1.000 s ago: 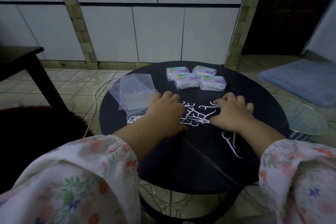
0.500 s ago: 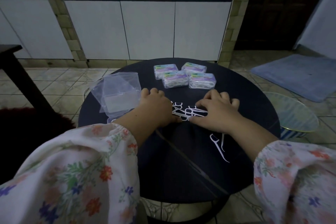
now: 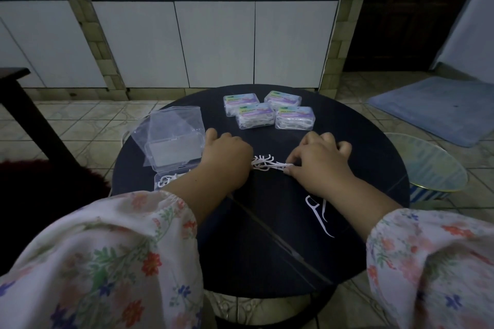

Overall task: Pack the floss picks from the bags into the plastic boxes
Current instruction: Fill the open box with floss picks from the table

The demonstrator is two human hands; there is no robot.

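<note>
Two bare hands rest on a round dark tabletop (image 3: 267, 243), both palm down, closing in on a small heap of white plastic floss picks (image 3: 264, 163) lying between them. Left hand (image 3: 227, 160) has its fingers curled down over the left edge of the heap; whether it actually grips any picks cannot be told, as the fingertips are hidden. Right hand (image 3: 318, 159) has thumb and forefinger pinching the right end of the bunched picks, other fingers curled on the table. Both forearms wear loose white sleeves with a floral print (image 3: 107, 256).

Near the right wrist, apart from the heap, two or three stray white floss picks (image 3: 318, 212) lie flat on the table. Just left of the left hand stands an open clear plastic box (image 3: 176, 141), lid tilted up, with a few white picks visible in its base at the front edge. Behind it lie clear plastic bags (image 3: 165, 120), partly under the lid. Beyond the hands, four closed clear plastic boxes with purple and green labels (image 3: 268, 112) sit grouped together, touching or almost touching, filled with picks.

Off the table: a round glass-topped stand (image 3: 427, 165) to the right, a blue floor mat (image 3: 438, 107) behind it, white tiled wall panels (image 3: 213, 43) at the back, a dark table corner (image 3: 16, 88) on the left.
</note>
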